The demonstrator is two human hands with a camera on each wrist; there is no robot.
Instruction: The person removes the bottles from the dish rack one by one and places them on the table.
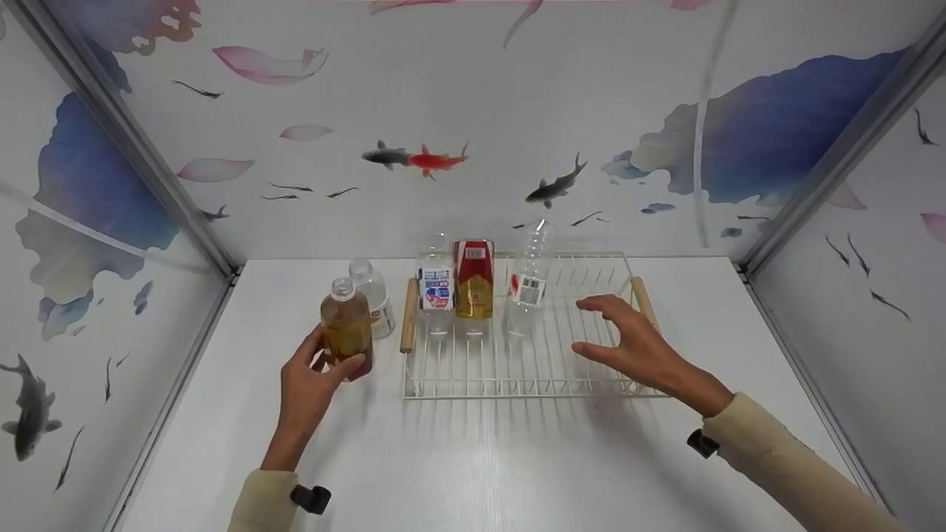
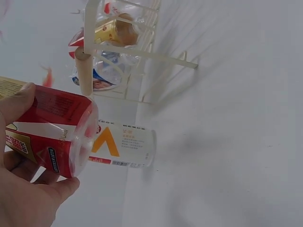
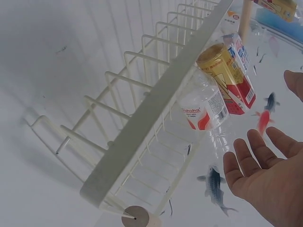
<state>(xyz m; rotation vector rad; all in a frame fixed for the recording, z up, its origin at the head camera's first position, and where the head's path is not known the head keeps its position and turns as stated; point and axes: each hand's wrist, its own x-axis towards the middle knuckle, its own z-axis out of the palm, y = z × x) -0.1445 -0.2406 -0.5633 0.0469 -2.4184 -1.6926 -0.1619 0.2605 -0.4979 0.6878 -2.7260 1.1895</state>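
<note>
My left hand [image 1: 309, 380] grips a capless bottle [image 1: 347, 325] of amber look; its red and gold label [image 2: 52, 120] shows in the left wrist view. It is held up, its base above the white table. Just behind it a clear bottle [image 1: 379, 299] with a white label and an orange mark stands on the table. My right hand [image 1: 632, 343] hovers over the right part of a white wire basket [image 1: 510, 397], fingers spread and holding nothing. Inside the basket are a blue-and-white-labelled bottle [image 1: 437, 288], a red and gold bottle [image 1: 474, 284] and a red-and-white-labelled clear bottle [image 1: 526, 290].
The basket has a wooden handle [image 1: 409, 315] on its left end and another wooden handle [image 1: 644, 301] on its right. White walls [image 1: 473, 89] printed with fish and petals enclose the table [image 1: 473, 465] at the back and both sides.
</note>
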